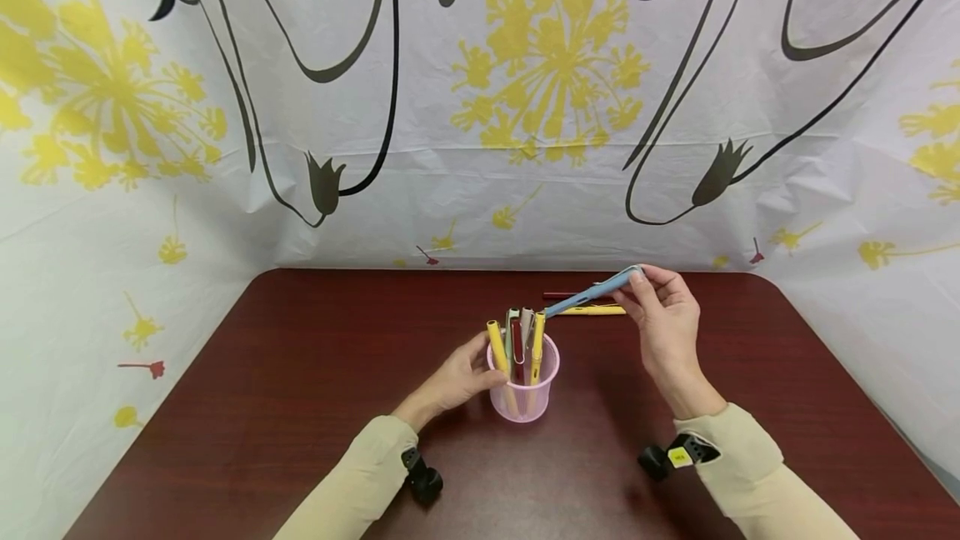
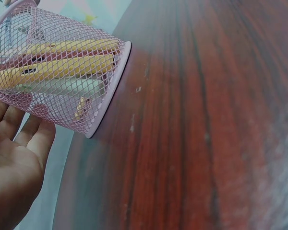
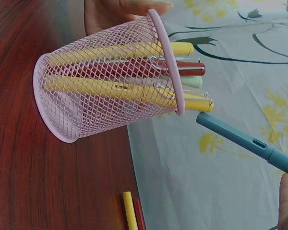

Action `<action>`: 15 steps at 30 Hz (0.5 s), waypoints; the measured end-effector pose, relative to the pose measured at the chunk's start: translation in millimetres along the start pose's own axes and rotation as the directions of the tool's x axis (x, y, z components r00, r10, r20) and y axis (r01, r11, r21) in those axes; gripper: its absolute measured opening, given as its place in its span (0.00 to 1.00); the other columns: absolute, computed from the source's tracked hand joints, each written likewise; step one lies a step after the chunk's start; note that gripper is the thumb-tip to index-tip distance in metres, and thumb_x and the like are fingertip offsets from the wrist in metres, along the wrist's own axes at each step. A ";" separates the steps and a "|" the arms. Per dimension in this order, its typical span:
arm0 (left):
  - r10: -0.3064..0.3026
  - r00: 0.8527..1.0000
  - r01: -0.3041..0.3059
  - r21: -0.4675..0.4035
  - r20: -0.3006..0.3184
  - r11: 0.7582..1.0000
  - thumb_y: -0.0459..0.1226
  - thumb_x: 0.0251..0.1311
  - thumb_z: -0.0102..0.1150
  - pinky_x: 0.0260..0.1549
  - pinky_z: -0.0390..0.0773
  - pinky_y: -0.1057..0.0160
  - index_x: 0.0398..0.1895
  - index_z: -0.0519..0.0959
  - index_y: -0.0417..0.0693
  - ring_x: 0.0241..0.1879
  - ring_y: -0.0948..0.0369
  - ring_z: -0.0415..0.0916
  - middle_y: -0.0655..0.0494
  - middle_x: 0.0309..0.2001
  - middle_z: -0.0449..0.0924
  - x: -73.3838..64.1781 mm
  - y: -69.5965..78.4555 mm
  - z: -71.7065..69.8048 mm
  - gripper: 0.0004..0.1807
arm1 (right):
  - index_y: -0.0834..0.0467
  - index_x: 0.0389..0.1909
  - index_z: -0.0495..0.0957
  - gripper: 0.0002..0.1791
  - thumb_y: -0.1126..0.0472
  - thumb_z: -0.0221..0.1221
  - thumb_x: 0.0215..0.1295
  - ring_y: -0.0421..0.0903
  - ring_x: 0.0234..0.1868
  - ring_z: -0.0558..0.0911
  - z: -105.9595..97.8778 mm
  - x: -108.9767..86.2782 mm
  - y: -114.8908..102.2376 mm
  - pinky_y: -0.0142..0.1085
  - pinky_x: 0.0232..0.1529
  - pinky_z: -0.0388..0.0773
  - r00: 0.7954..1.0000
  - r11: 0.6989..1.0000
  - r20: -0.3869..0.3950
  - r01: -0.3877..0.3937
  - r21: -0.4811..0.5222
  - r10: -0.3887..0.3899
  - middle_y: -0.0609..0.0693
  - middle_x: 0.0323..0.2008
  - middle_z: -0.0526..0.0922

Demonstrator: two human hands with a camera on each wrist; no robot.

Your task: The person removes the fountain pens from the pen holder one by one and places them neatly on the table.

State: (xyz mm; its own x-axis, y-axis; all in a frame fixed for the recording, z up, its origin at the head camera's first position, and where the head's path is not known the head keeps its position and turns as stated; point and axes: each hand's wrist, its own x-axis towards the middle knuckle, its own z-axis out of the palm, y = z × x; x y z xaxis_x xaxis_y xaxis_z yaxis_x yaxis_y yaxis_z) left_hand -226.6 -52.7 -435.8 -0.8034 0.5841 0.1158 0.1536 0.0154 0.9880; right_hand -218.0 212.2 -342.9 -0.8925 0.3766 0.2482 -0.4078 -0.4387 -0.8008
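A pink mesh pen cup [image 1: 525, 400] stands upright on the table, holding several pens: yellow [image 3: 97, 89], dark red [image 1: 517, 348], pale green [image 3: 192, 81] and a greyish one [image 1: 527, 325]. My left hand [image 1: 457, 377] holds the cup from its left side, thumb along the front of the rim and fingers behind. Up to the right, my right hand [image 1: 667, 315] pinches a light blue pen [image 1: 588, 293] near its clip end. The pen slants down to the left, its free end close by the tops of the pens in the cup, outside the rim.
Behind the cup, a yellow pen [image 1: 596, 310] and a dark red pen [image 1: 566, 296] lie on the dark reddish-brown wooden table [image 1: 300, 382]. A white cloth with yellow and grey plant prints [image 1: 420, 132] hangs behind the table's far edge.
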 end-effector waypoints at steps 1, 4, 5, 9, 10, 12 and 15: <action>0.003 1.000 -0.003 0.002 0.000 1.000 0.57 0.49 0.64 0.63 0.64 0.56 0.71 0.50 0.35 0.68 0.47 0.58 0.39 0.69 0.56 0.1 -0.5 -0.2 0.55 | 0.62 0.38 0.75 0.06 0.72 0.58 0.61 0.41 0.30 0.82 -1.2 1.0 0.0 0.33 0.34 0.83 1.000 1.000 -0.013 -0.005 0.014 0.005 0.51 0.31 0.80; 0.009 1.000 -0.009 0.002 0.002 1.000 0.57 0.48 0.64 0.63 0.64 0.55 0.71 0.50 0.35 0.68 0.47 0.57 0.39 0.69 0.56 0.1 -1.3 -0.4 0.56 | 0.62 0.38 0.75 0.06 0.71 0.58 0.61 0.42 0.30 0.82 -5.2 3.9 0.8 0.33 0.34 0.83 0.997 0.998 -0.060 -0.034 0.049 0.037 0.51 0.31 0.80; 0.008 1.000 -0.008 0.001 0.002 1.000 0.58 0.48 0.64 0.63 0.64 0.56 0.71 0.50 0.35 0.68 0.47 0.57 0.39 0.69 0.56 -0.1 -1.3 -0.3 0.56 | 0.62 0.38 0.75 0.06 0.71 0.58 0.61 0.42 0.29 0.82 -6.8 5.1 1.3 0.34 0.34 0.83 0.995 0.997 -0.079 -0.049 0.063 0.054 0.51 0.31 0.80; 0.006 1.000 -0.006 -0.002 0.004 1.000 0.57 0.49 0.64 0.63 0.64 0.56 0.71 0.50 0.36 0.68 0.47 0.58 0.39 0.69 0.57 -0.7 -0.6 0.3 0.55 | 0.63 0.38 0.74 0.07 0.71 0.59 0.60 0.43 0.27 0.82 -13.4 8.4 3.8 0.35 0.34 0.83 0.983 0.985 -0.135 -0.110 0.131 0.128 0.52 0.31 0.80; 0.004 1.000 -0.004 -0.002 0.003 1.000 0.57 0.49 0.63 0.63 0.65 0.56 0.71 0.50 0.36 0.67 0.47 0.58 0.39 0.69 0.57 -0.9 -0.3 0.3 0.55 | 0.63 0.38 0.74 0.07 0.70 0.59 0.60 0.43 0.27 0.82 -15.2 8.9 4.6 0.35 0.34 0.83 0.980 0.983 -0.142 -0.123 0.136 0.142 0.51 0.30 0.80; 0.001 1.000 -0.001 0.001 0.002 1.000 0.57 0.49 0.63 0.62 0.65 0.56 0.71 0.51 0.37 0.67 0.47 0.59 0.39 0.69 0.58 -1.3 0.6 0.3 0.54 | 0.63 0.39 0.73 0.07 0.70 0.59 0.60 0.42 0.27 0.81 -18.9 10.0 6.6 0.34 0.35 0.83 0.973 0.979 -0.154 -0.149 0.139 0.170 0.51 0.30 0.81; -0.011 1.000 0.011 0.004 -0.002 1.000 0.57 0.49 0.63 0.62 0.66 0.57 0.71 0.51 0.38 0.67 0.48 0.60 0.39 0.69 0.58 -1.5 1.3 0.3 0.53 | 0.61 0.39 0.73 0.07 0.68 0.59 0.61 0.41 0.27 0.81 -25.0 11.0 11.1 0.34 0.36 0.83 0.960 0.970 -0.169 -0.203 0.132 0.224 0.50 0.29 0.81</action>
State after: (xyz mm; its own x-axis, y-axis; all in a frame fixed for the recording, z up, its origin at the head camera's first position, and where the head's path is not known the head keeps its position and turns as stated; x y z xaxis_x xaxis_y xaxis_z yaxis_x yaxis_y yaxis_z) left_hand -225.0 -53.3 -434.6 -0.8062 0.5821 0.1055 0.1473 0.0249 0.9888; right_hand -227.6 231.9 -362.7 -0.9156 0.4008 -0.0329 -0.2398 -0.6098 -0.7555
